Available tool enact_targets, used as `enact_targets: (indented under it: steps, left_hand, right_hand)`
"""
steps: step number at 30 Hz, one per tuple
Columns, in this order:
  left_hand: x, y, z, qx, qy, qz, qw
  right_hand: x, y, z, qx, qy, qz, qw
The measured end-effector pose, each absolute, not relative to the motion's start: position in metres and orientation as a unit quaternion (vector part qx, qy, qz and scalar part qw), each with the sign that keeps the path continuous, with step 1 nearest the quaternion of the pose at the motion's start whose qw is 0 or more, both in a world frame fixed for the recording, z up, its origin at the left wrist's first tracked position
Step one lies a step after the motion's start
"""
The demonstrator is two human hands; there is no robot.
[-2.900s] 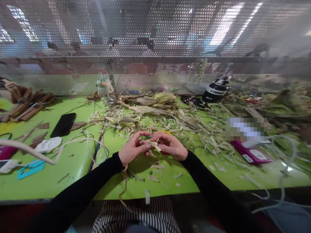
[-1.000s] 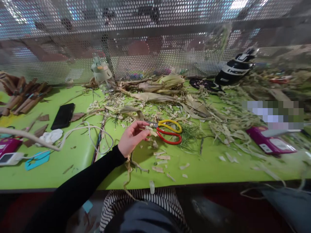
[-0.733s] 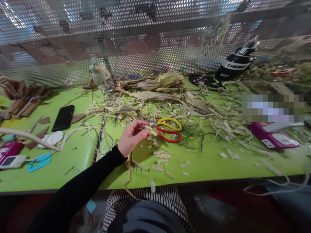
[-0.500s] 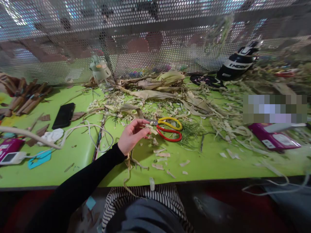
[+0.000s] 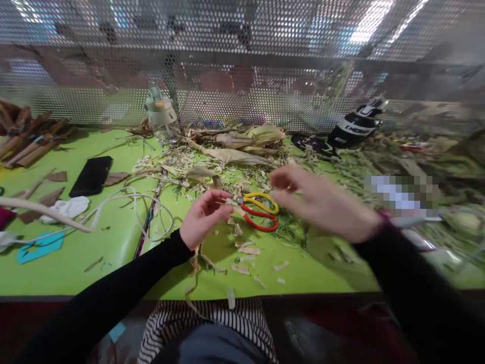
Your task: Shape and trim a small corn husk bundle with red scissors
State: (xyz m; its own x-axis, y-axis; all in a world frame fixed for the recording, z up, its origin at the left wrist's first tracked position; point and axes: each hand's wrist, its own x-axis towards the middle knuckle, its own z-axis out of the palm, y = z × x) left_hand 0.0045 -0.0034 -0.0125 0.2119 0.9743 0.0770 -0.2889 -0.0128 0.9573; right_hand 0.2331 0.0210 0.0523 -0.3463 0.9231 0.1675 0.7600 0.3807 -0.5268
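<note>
My left hand (image 5: 202, 216) rests on the green table (image 5: 113, 253) near its front edge, fingers curled round a thin strip of dry corn husk (image 5: 227, 203). Right beside its fingertips lie scissors with one yellow and one red handle (image 5: 259, 211). My right hand (image 5: 318, 201) hangs in the air above and to the right of the scissors, smeared by motion, so its fingers are unclear. More husk hangs from under my left wrist over the table edge (image 5: 197, 273).
Husk pieces and scraps (image 5: 235, 151) cover the middle and right of the table. A black phone (image 5: 91, 175), white cable (image 5: 125, 202) and brown sticks (image 5: 26, 141) lie on the left. A bottle (image 5: 161, 114) stands by the perforated metal screen (image 5: 242, 60). A dark shoe (image 5: 354, 129) lies at the back right.
My right hand, out of view in the last three frames, has swung back in from the right above the scissors. My left hand has stayed put with the husk strip.
</note>
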Motion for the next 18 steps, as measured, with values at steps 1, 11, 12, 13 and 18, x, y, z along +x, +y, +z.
enact_targets:
  steps: [1, 11, 12, 13, 18]
  left_hand:
    - [0.005, -0.003, -0.013, 0.484, 0.354, 0.52, 0.609]
    - [0.006, 0.004, -0.016, 0.466, 0.377, 0.57, 0.562]
    - [0.005, 0.004, -0.016, 0.463, 0.382, 0.572, 0.56]
    - [0.004, 0.004, -0.016, 0.461, 0.389, 0.569, 0.559]
    - [0.002, 0.003, -0.012, 0.452, 0.417, 0.526, 0.588]
  right_hand:
    - [0.228, 0.022, 0.044, -0.531, -0.818, 0.155, 0.161]
    - [0.213, 0.036, -0.001, -0.572, -0.813, 0.069, 0.082]
    - [0.218, 0.038, 0.0, -0.586, -0.797, 0.086, 0.117]
    - [0.223, 0.041, 0.002, -0.598, -0.778, 0.114, 0.156]
    - [0.246, 0.047, 0.008, -0.524, -0.722, 0.341, 0.296]
